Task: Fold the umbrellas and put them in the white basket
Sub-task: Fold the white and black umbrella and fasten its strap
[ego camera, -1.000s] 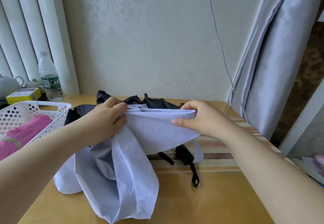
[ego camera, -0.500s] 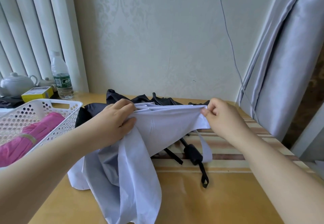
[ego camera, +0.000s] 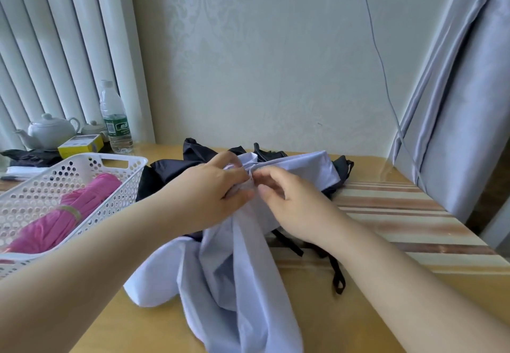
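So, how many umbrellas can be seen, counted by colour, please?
Pink umbrella, folded, in the white basket: 1
Lilac umbrella, gripped by the left hand and the right hand: 1
Black umbrella, beneath the lilac one on the table: 1
Total: 3

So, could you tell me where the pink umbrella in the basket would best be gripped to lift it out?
Probably around its middle, near the pale band, coming from above. The pink umbrella lies folded and slanted in the white basket, whose walls block its sides, while its top is open. The wrapped bundle looks narrow enough for one hand to close around.
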Available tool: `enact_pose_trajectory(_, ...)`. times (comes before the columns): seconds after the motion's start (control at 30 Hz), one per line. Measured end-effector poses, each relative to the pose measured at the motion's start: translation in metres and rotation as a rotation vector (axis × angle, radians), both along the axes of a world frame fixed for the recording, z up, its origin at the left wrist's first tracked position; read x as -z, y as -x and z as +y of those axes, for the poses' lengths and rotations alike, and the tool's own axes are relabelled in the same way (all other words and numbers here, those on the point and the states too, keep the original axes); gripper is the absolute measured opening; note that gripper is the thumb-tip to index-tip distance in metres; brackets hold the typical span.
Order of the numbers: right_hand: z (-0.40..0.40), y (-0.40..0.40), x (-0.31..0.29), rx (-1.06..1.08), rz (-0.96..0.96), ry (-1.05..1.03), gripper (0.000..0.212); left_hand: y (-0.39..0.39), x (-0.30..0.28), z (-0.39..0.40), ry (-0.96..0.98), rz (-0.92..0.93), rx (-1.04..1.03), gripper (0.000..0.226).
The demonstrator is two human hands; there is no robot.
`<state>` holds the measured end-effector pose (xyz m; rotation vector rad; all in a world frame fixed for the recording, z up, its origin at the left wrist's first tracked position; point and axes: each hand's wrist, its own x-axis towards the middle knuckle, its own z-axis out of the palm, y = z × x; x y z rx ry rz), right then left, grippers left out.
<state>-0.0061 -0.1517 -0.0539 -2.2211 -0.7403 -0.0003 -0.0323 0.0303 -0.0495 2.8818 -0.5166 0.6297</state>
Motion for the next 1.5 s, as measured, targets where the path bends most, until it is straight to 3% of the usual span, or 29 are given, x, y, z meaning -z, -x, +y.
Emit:
enact_pose_trajectory(0.17,-0.003,0.012,-0.004,-0.001,0.088,0.006,0.020,0.007,-0.003,-0.007,0.028,-0.082,0.066,0.059)
enact_pose_trajectory(0.27,-0.002,0.018,-0.002,-0.013,0.074,-0.024,0.021,0.008,0.002,-0.012,0.069,-0.155,0.068,0.049)
enact_pose_trajectory(0.4,-0.001,0.015,0.003,-0.036,0.195,-0.137,0.029,0.009,0.003,-0.010,0.045,-0.162,0.161,0.038)
enact_pose_trajectory(0.57,-0.003,0.011,0.005,-0.059,0.232,-0.163,0.052,0.010,0.004,-0.001,0.081,-0.038,0.227,0.044)
enact_pose_trajectory(0.67,-0.006,0.012,0.006,-0.057,0.197,-0.127,0.054,0.008,0.007,0.004,0.098,-0.006,0.227,0.050)
enact_pose_trajectory(0.77,-0.008,0.011,0.007,-0.099,0.136,-0.104,0.050,0.007,0.009,0.007,0.085,-0.035,0.266,0.050)
enact_pose_trajectory(0.9,-0.003,0.007,0.010,-0.066,0.171,-0.236,0.042,0.006,0.012,0.006,0.076,-0.135,0.297,0.045)
enact_pose_trajectory(1.2,-0.006,0.002,0.009,-0.056,0.193,-0.268,0.065,0.003,0.014,0.005,0.082,-0.194,0.304,0.038)
enact_pose_trajectory(1.5,-0.010,0.001,0.011,-0.062,0.205,-0.211,0.040,-0.001,0.020,0.006,0.068,-0.185,0.216,0.024)
